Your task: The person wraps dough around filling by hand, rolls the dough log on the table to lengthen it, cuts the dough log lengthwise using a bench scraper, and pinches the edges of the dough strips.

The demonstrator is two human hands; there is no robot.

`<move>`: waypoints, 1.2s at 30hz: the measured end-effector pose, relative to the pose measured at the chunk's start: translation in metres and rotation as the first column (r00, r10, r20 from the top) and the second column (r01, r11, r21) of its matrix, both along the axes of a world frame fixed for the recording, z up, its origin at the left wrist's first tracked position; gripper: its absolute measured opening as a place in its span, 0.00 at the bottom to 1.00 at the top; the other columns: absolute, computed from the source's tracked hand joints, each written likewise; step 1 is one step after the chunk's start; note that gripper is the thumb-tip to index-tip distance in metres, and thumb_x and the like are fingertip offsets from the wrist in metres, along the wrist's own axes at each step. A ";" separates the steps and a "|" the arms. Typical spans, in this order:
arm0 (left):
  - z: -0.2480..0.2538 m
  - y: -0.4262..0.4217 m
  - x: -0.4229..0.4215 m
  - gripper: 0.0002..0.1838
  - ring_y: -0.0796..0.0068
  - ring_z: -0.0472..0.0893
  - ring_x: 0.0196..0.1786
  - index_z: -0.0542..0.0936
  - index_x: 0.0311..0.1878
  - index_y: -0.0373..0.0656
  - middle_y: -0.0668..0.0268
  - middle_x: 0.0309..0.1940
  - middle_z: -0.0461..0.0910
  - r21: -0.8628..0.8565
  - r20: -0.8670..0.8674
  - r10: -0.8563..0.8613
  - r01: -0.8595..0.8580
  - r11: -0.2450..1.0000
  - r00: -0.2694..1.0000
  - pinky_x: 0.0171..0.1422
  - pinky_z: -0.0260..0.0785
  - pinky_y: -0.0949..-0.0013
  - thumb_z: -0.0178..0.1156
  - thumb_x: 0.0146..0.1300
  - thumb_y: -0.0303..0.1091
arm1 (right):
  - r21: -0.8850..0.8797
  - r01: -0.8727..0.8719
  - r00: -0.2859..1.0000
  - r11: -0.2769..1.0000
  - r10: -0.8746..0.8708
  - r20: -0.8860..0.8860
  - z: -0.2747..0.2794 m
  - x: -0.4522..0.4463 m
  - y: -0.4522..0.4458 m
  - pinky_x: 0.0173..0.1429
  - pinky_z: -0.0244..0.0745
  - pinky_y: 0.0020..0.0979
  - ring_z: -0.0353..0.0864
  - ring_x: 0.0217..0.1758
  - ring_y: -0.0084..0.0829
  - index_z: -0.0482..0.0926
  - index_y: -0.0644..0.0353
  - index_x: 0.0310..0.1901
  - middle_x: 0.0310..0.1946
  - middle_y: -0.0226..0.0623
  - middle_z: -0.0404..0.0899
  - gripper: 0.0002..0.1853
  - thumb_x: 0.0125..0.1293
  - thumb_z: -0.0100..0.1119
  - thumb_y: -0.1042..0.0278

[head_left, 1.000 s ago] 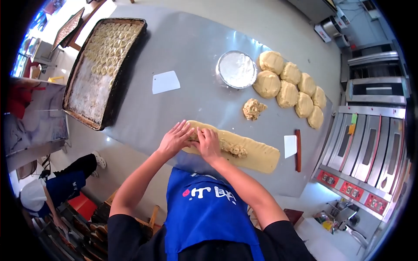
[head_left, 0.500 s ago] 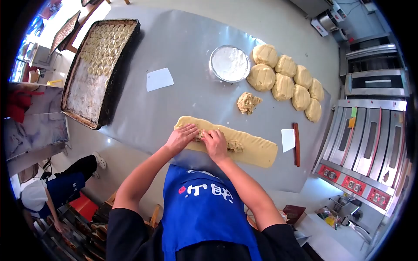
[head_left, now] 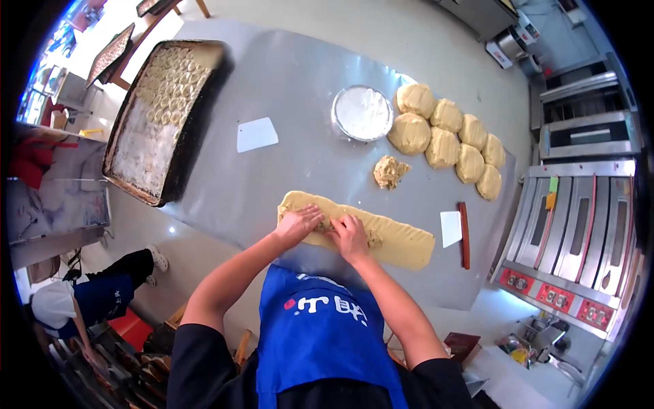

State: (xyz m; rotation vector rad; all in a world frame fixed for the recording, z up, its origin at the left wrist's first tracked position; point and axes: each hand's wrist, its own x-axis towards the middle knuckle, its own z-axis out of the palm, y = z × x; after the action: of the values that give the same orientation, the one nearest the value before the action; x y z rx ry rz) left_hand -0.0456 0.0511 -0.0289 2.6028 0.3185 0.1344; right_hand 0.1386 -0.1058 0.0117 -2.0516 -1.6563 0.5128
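A long flat sheet of yellow dough [head_left: 405, 245] lies near the table's front edge, with crumbly filling [head_left: 372, 238] in a line along it. My left hand [head_left: 300, 223] rests on the filling toward the dough's left end, its fingers stretched out and pointing right. Just to its right, my right hand [head_left: 349, 236] touches the filling with bent fingers; whatever is between its fingertips is hidden. Behind the dough sits a lump of filling [head_left: 390, 172].
A bowl of white powder [head_left: 362, 113] and several dough balls [head_left: 443, 147] stand farther back. A white scraper [head_left: 257, 135], a second scraper [head_left: 450, 229], a brown stick [head_left: 464, 235] and a tray of small pieces [head_left: 146, 157] are around. A person [head_left: 88, 300] is at lower left.
Both hands have moved right along the dough, and filling now shows to the left of my left hand. The filling is spread farther along the left part. The camera view has shifted slightly.
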 end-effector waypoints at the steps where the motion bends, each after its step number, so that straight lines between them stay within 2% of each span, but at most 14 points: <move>1: 0.023 -0.001 0.004 0.30 0.56 0.79 0.78 0.80 0.72 0.40 0.53 0.72 0.82 -0.011 -0.030 -0.008 0.007 1.000 1.000 0.85 0.71 0.53 0.66 0.69 0.42 | 0.012 -0.019 1.000 1.000 0.019 -0.001 0.000 0.000 -0.005 0.61 0.77 0.46 0.80 0.55 0.43 0.89 0.57 0.58 0.47 0.36 0.82 0.23 0.64 0.78 0.56; 3: -0.011 -0.015 0.005 0.34 0.55 0.77 0.80 0.78 0.75 0.41 0.55 0.75 0.80 0.072 0.048 -0.042 0.039 0.997 0.998 0.85 0.70 0.51 0.67 0.68 0.47 | 0.113 0.038 0.999 0.993 -0.036 -0.021 -0.002 0.002 -0.004 0.62 0.76 0.46 0.80 0.55 0.46 0.90 0.58 0.56 0.45 0.40 0.82 0.20 0.64 0.77 0.62; 6: -0.012 -0.020 0.003 0.27 0.53 0.78 0.79 0.79 0.74 0.42 0.55 0.72 0.81 -0.064 0.066 -0.007 0.011 0.998 0.998 0.82 0.72 0.50 0.60 0.73 0.37 | -0.031 0.004 0.997 1.000 -0.002 0.076 0.011 0.000 -0.006 0.63 0.77 0.46 0.80 0.55 0.47 0.91 0.59 0.54 0.44 0.40 0.81 0.17 0.63 0.76 0.67; 11: -0.039 -0.026 0.029 0.23 0.56 0.84 0.66 0.84 0.62 0.43 0.59 0.61 0.86 -0.013 0.022 0.010 -0.010 1.000 1.000 0.77 0.77 0.56 0.67 0.66 0.39 | -0.009 0.009 0.996 1.000 -0.008 0.094 -0.054 0.019 -0.021 0.63 0.77 0.50 0.79 0.56 0.49 0.91 0.58 0.56 0.45 0.42 0.80 0.21 0.60 0.78 0.68; 12: 0.013 -0.025 0.029 0.24 0.54 0.83 0.69 0.84 0.60 0.41 0.59 0.63 0.85 -0.163 -0.115 0.058 -0.076 0.984 0.992 0.78 0.77 0.54 0.70 0.63 0.40 | -0.026 0.030 0.997 0.999 -0.028 0.074 -0.040 0.014 -0.018 0.63 0.77 0.50 0.79 0.56 0.50 0.90 0.59 0.57 0.45 0.42 0.80 0.20 0.62 0.77 0.68; 13: -0.032 -0.037 0.032 0.24 0.51 0.81 0.72 0.84 0.58 0.40 0.58 0.63 0.85 0.073 0.292 0.060 -0.085 0.994 0.955 0.76 0.77 0.51 0.73 0.61 0.41 | -0.056 0.050 0.997 0.997 -0.047 0.054 -0.017 0.010 -0.019 0.63 0.77 0.49 0.79 0.56 0.50 0.90 0.59 0.58 0.45 0.43 0.80 0.20 0.64 0.76 0.68; 15: -0.035 -0.051 0.038 0.17 0.50 0.83 0.68 0.86 0.51 0.38 0.56 0.53 0.87 0.049 0.381 0.090 -0.118 0.992 0.920 0.75 0.77 0.50 0.68 0.64 0.38 | -0.015 -0.014 0.990 1.000 0.016 0.138 -0.008 0.010 -0.024 0.62 0.76 0.50 0.78 0.55 0.50 0.89 0.60 0.58 0.44 0.44 0.79 0.18 0.68 0.73 0.67; 19: -0.039 -0.051 0.051 0.15 0.49 0.86 0.61 0.87 0.46 0.39 0.56 0.46 0.88 0.001 0.324 0.109 -0.116 0.993 0.940 0.75 0.77 0.50 0.67 0.62 0.39 | 0.005 -0.084 0.988 0.996 0.082 0.127 -0.016 0.025 -0.024 0.61 0.75 0.52 0.78 0.54 0.50 0.89 0.61 0.58 0.44 0.44 0.78 0.17 0.68 0.72 0.68; 22: -0.022 -0.052 0.054 0.13 0.49 0.86 0.59 0.87 0.40 0.41 0.58 0.42 0.88 -0.048 0.060 0.133 -0.130 0.990 0.989 0.76 0.75 0.49 0.67 0.61 0.41 | 0.049 -0.099 0.994 0.994 0.096 0.058 -0.016 0.028 -0.021 0.57 0.74 0.50 0.78 0.50 0.51 0.89 0.63 0.54 0.41 0.45 0.77 0.15 0.73 0.67 0.64; 24: -0.038 -0.063 0.067 0.12 0.50 0.86 0.57 0.87 0.34 0.43 0.59 0.37 0.88 0.184 0.494 0.099 -0.216 0.959 0.864 0.76 0.74 0.49 0.68 0.58 0.42 | 0.049 -0.124 0.990 0.991 0.121 0.067 -0.017 0.028 -0.021 0.57 0.74 0.50 0.78 0.50 0.51 0.89 0.63 0.54 0.41 0.45 0.77 0.15 0.73 0.67 0.64; 25: -0.041 -0.065 0.070 0.11 0.49 0.86 0.56 0.86 0.30 0.43 0.59 0.36 0.88 0.092 0.360 0.090 -0.131 0.987 0.928 0.77 0.74 0.48 0.67 0.58 0.41 | 0.046 -0.135 0.989 0.990 0.131 0.075 -0.018 0.028 -0.023 0.57 0.74 0.50 0.78 0.50 0.51 0.89 0.63 0.54 0.41 0.46 0.77 0.15 0.73 0.67 0.63; 32: -0.052 -0.072 0.077 0.10 0.47 0.85 0.57 0.87 0.32 0.44 0.59 0.36 0.88 0.068 0.347 0.150 -0.185 0.980 0.926 0.78 0.73 0.46 0.67 0.59 0.41 | 0.042 -0.163 0.982 0.986 0.158 0.100 -0.022 0.037 -0.027 0.57 0.74 0.50 0.77 0.50 0.52 0.89 0.63 0.53 0.41 0.46 0.77 0.14 0.73 0.66 0.63; 34: -0.051 -0.077 0.085 0.10 0.48 0.86 0.56 0.87 0.32 0.44 0.58 0.35 0.88 0.240 0.589 0.067 -0.253 0.937 0.805 0.77 0.73 0.46 0.67 0.58 0.41 | 0.044 -0.169 0.982 0.985 0.164 0.099 -0.023 0.041 -0.029 0.57 0.74 0.50 0.77 0.50 0.52 0.89 0.63 0.52 0.41 0.46 0.77 0.14 0.73 0.66 0.63; 36: -0.052 -0.081 0.087 0.11 0.48 0.86 0.55 0.87 0.33 0.42 0.58 0.35 0.88 0.106 0.438 0.072 -0.130 0.986 0.896 0.77 0.74 0.47 0.67 0.58 0.40 | 0.042 -0.171 0.981 0.984 0.166 0.101 -0.024 0.044 -0.033 0.57 0.74 0.50 0.77 0.50 0.52 0.89 0.63 0.52 0.41 0.46 0.77 0.14 0.73 0.66 0.63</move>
State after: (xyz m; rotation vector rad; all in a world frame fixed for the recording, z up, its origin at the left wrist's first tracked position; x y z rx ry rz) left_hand 0.0416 -0.0304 -0.0807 2.5914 0.2892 0.7846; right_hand 0.1829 -0.1386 -0.0121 -1.9379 -1.8926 0.4271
